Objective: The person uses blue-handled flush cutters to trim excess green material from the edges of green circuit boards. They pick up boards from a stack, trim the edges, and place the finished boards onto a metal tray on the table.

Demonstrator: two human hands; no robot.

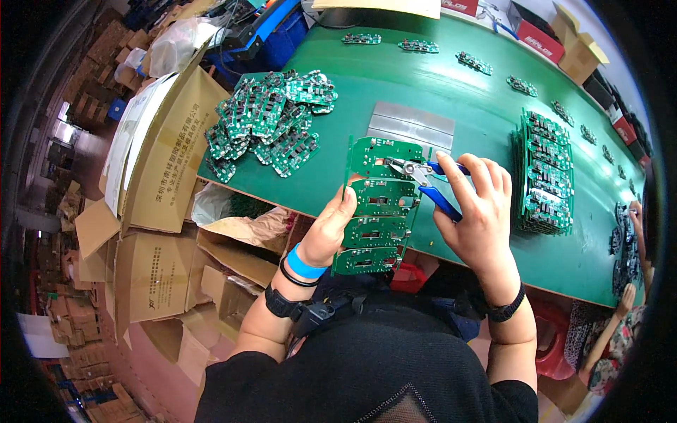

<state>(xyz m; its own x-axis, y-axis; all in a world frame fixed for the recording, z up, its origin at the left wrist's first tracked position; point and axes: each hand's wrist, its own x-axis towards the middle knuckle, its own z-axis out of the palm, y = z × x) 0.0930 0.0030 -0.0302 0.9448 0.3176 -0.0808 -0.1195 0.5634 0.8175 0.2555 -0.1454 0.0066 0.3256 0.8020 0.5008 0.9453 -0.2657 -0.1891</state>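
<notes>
A green circuit board panel (377, 222), made up of several joined boards, is gripped along its left edge by my left hand (330, 229). My right hand (479, 204) holds blue-handled cutting pliers (441, 194). Their metal jaws lie over the panel's uppermost board, near its right side. Beyond the panel, a grey metal plate (412, 123) lies flat on the green table. To the right stands a stack of uncut circuit board panels (546, 173). A heap of separate circuit boards (264, 116) lies at the left of the table.
Single circuit boards (472, 63) form a curved row along the far side of the green table (338, 63). Open cardboard boxes (166, 162) crowd the left edge. At far right, another person's hand (626, 299) is near a dark pile of parts (623, 247).
</notes>
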